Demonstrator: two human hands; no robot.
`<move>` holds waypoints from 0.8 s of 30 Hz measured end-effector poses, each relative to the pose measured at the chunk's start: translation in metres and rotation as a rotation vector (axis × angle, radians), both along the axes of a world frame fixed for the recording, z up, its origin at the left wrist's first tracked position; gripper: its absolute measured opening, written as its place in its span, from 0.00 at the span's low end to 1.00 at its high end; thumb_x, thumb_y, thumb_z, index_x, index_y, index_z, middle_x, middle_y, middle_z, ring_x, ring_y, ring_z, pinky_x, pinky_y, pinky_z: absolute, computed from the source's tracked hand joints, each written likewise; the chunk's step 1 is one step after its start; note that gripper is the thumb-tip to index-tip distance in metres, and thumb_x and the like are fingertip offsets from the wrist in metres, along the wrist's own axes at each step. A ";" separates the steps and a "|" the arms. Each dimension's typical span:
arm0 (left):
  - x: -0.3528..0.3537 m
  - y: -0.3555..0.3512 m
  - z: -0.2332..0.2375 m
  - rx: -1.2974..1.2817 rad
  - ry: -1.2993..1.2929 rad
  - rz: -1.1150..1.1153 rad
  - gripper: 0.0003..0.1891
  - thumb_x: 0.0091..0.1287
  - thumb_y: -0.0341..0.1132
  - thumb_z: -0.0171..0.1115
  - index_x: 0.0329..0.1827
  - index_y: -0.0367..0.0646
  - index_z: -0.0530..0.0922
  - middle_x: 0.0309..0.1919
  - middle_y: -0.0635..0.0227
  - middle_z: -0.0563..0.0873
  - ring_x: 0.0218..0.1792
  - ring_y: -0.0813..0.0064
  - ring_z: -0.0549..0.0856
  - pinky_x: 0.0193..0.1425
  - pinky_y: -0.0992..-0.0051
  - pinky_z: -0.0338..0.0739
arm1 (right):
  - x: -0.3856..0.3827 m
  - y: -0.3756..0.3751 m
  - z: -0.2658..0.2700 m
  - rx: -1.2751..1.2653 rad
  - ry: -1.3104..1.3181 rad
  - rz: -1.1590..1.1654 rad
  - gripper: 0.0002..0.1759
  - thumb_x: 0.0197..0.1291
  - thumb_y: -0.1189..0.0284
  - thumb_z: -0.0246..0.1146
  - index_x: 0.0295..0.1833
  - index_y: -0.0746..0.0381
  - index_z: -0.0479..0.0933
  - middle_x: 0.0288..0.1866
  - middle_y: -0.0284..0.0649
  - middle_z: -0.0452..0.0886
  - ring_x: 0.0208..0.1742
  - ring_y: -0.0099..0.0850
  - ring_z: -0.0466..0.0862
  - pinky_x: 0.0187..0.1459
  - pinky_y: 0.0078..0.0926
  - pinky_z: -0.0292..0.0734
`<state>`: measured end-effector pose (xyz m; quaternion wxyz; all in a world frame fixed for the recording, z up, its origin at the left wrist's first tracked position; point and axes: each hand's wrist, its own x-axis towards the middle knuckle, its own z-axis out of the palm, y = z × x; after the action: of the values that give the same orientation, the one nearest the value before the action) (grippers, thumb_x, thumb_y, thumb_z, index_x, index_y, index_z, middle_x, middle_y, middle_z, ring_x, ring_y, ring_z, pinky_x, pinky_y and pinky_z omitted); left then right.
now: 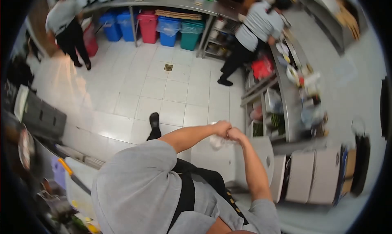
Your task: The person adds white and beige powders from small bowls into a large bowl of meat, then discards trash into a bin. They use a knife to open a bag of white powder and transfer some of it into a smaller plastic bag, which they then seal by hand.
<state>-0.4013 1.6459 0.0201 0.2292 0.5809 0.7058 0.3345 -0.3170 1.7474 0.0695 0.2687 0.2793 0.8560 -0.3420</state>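
Both of my hands meet in front of my body, above a large white container. My left hand is closed beside my right hand, which is closed too. From between them a whitish, partly see-through plastic bag hangs down. Its contents are too blurred to tell.
A person leans over the cluttered right counter. Another person stands at the far left. Coloured bins line the back counter. At lower left, an orange-handled knife lies on a white board. Boxes stand at right.
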 end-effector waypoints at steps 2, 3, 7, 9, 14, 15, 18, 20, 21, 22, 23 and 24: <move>-0.042 -0.029 -0.030 0.504 0.127 0.269 0.21 0.42 0.44 0.73 0.34 0.40 0.79 0.30 0.55 0.82 0.33 0.55 0.80 0.39 0.62 0.76 | -0.054 -0.004 -0.007 -0.074 -0.011 -0.049 0.10 0.46 0.73 0.57 0.28 0.69 0.80 0.22 0.41 0.79 0.25 0.31 0.77 0.29 0.34 0.72; -0.065 -0.049 -0.037 0.337 -0.117 0.407 0.23 0.44 0.50 0.71 0.35 0.40 0.78 0.31 0.56 0.81 0.33 0.56 0.79 0.40 0.62 0.75 | -0.087 -0.012 -0.011 -0.118 -0.103 -0.108 0.09 0.45 0.73 0.58 0.27 0.68 0.80 0.20 0.40 0.77 0.24 0.31 0.77 0.28 0.33 0.72; -0.183 -0.122 -0.080 -0.224 -2.082 0.274 0.36 0.53 0.67 0.58 0.43 0.38 0.76 0.38 0.55 0.81 0.39 0.60 0.80 0.49 0.60 0.74 | -0.251 -0.070 -0.061 0.048 -0.097 0.516 0.09 0.45 0.72 0.59 0.26 0.68 0.80 0.22 0.48 0.80 0.26 0.40 0.81 0.32 0.35 0.75; -0.263 -0.142 -0.064 -0.171 -2.358 0.165 0.38 0.55 0.70 0.53 0.45 0.37 0.75 0.38 0.55 0.81 0.40 0.62 0.80 0.50 0.60 0.74 | -0.346 -0.123 -0.062 0.278 -0.065 0.903 0.09 0.46 0.73 0.58 0.26 0.68 0.81 0.23 0.52 0.80 0.28 0.44 0.82 0.34 0.36 0.76; -0.463 -0.175 -0.039 0.793 -2.388 0.801 0.19 0.67 0.53 0.51 0.30 0.45 0.72 0.19 0.70 0.69 0.25 0.71 0.73 0.38 0.61 0.73 | -0.482 -0.200 0.014 0.474 0.448 0.694 0.16 0.52 0.76 0.50 0.44 0.69 0.77 0.31 0.57 0.81 0.37 0.48 0.83 0.37 0.41 0.76; -0.509 -0.192 -0.029 1.052 -2.256 0.643 0.19 0.69 0.49 0.51 0.23 0.47 0.69 0.15 0.74 0.64 0.19 0.74 0.68 0.33 0.64 0.72 | -0.524 -0.199 0.022 0.335 0.529 0.681 0.16 0.55 0.74 0.50 0.46 0.69 0.75 0.30 0.54 0.81 0.35 0.45 0.83 0.36 0.39 0.76; -0.610 -0.235 0.118 1.095 -1.581 0.376 0.20 0.73 0.47 0.41 0.21 0.50 0.64 0.13 0.76 0.61 0.14 0.80 0.59 0.28 0.74 0.66 | -0.630 -0.195 0.091 -0.297 0.576 0.527 0.10 0.64 0.68 0.53 0.40 0.64 0.73 0.27 0.40 0.80 0.27 0.28 0.80 0.30 0.28 0.73; -0.683 -0.245 0.170 0.838 -1.170 0.178 0.20 0.74 0.47 0.40 0.24 0.47 0.68 0.15 0.74 0.66 0.17 0.80 0.66 0.32 0.76 0.69 | -0.693 -0.189 0.150 -0.693 0.473 0.464 0.13 0.61 0.63 0.57 0.40 0.64 0.74 0.19 0.32 0.72 0.20 0.23 0.71 0.23 0.23 0.67; -0.708 -0.249 0.203 0.673 -0.781 0.276 0.18 0.73 0.46 0.44 0.27 0.45 0.71 0.18 0.74 0.71 0.20 0.78 0.71 0.36 0.75 0.70 | -0.725 -0.178 0.172 -0.858 0.376 0.392 0.12 0.62 0.64 0.57 0.40 0.63 0.74 0.19 0.32 0.72 0.19 0.23 0.70 0.21 0.23 0.66; -0.732 -0.250 0.235 0.495 -0.399 0.367 0.16 0.72 0.44 0.47 0.31 0.43 0.74 0.22 0.73 0.76 0.24 0.75 0.76 0.39 0.74 0.72 | -0.760 -0.163 0.190 -1.015 0.266 0.324 0.11 0.62 0.65 0.57 0.40 0.62 0.74 0.19 0.31 0.72 0.18 0.23 0.70 0.20 0.22 0.64; -0.761 -0.244 0.258 0.701 -0.067 0.217 0.12 0.67 0.42 0.54 0.35 0.42 0.76 0.26 0.70 0.79 0.29 0.71 0.79 0.42 0.72 0.72 | -0.802 -0.141 0.204 -1.121 0.164 0.334 0.10 0.61 0.66 0.59 0.41 0.63 0.74 0.19 0.32 0.73 0.18 0.25 0.72 0.20 0.23 0.66; -0.785 -0.235 0.274 0.875 0.272 0.064 0.11 0.62 0.40 0.61 0.40 0.41 0.77 0.30 0.67 0.82 0.34 0.66 0.81 0.44 0.70 0.73 | -0.868 -0.084 0.160 -0.983 0.238 0.127 0.10 0.61 0.65 0.60 0.38 0.62 0.75 0.19 0.31 0.73 0.17 0.25 0.73 0.19 0.23 0.67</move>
<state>-1.1867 1.4109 0.2946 -0.1430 0.6397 0.5392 0.5287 -1.1851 1.6631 0.2298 0.2894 0.0267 0.6339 -0.7168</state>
